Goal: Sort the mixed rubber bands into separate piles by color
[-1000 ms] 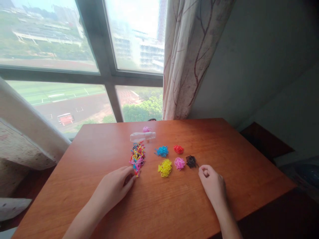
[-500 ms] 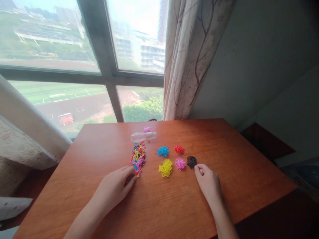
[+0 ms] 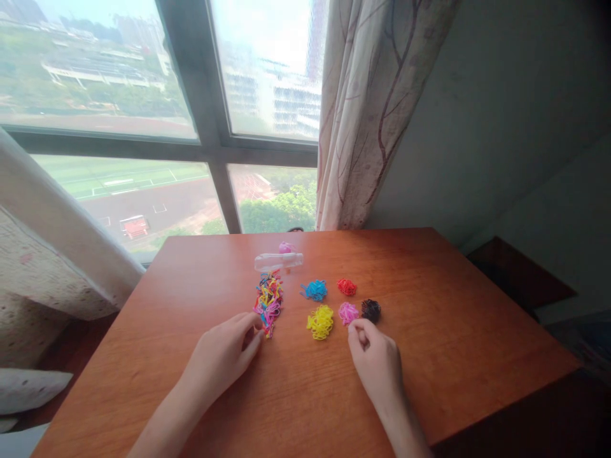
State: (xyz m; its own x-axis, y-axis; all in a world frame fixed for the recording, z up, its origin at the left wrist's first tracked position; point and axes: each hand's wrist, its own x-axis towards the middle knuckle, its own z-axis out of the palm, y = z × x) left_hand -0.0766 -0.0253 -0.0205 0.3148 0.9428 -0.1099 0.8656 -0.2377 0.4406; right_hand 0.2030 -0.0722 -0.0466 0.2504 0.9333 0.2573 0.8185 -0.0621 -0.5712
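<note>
A mixed pile of small colourful rubber bands (image 3: 270,296) lies on the wooden table. My left hand (image 3: 229,350) rests at its near left edge, fingers curled and thumb tip close to the fingertips; whatever is between them is hidden. My right hand (image 3: 377,353) is pinched closed just below the pink bands (image 3: 348,313), and I cannot make out what it holds. Beside the pink heap, further right, is a heap of black bands (image 3: 371,310). Yellow bands (image 3: 320,322), blue bands (image 3: 314,290) and red bands (image 3: 347,287) lie in separate heaps.
A clear plastic bottle-shaped container (image 3: 278,261) lies on its side behind the mixed pile, with a pink object (image 3: 286,247) behind it. The table (image 3: 296,407) meets a window at the back. Curtains (image 3: 358,127) hang at both sides.
My right hand has moved left, from the edge of the black heap to just below the pink heap, still pinched. My left hand has stayed by the mixed pile. The view has shifted slightly.
</note>
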